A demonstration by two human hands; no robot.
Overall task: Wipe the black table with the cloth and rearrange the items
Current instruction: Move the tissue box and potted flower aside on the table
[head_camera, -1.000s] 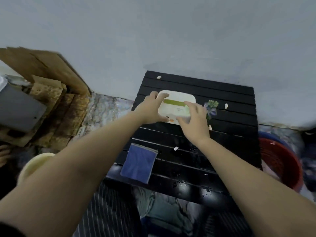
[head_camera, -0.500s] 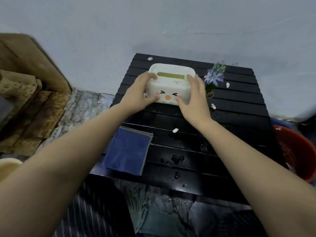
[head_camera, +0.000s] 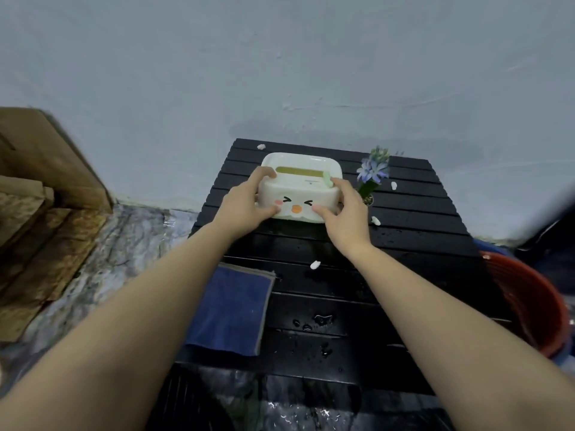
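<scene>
A white tissue box [head_camera: 301,189] with a cartoon face and a green slot stands at the back middle of the black slatted table [head_camera: 413,241]. My left hand [head_camera: 249,205] grips its left side and my right hand [head_camera: 345,217] grips its right side. A folded blue cloth [head_camera: 231,309] lies on the table's front left corner, partly under my left forearm. A small potted plant with blue flowers [head_camera: 373,172] stands just right of the box, close to my right hand.
Several white scraps [head_camera: 315,265] and water drops [head_camera: 320,320] lie on the wet table. A red bucket [head_camera: 529,303] stands to the right. Brown boards [head_camera: 46,188] lean at the left by the pale wall. The floor is wet and marbled.
Both hands have kept hold of the tissue box and turned it so its face points at me. It now sits nearer the table's back edge, beside the flowers.
</scene>
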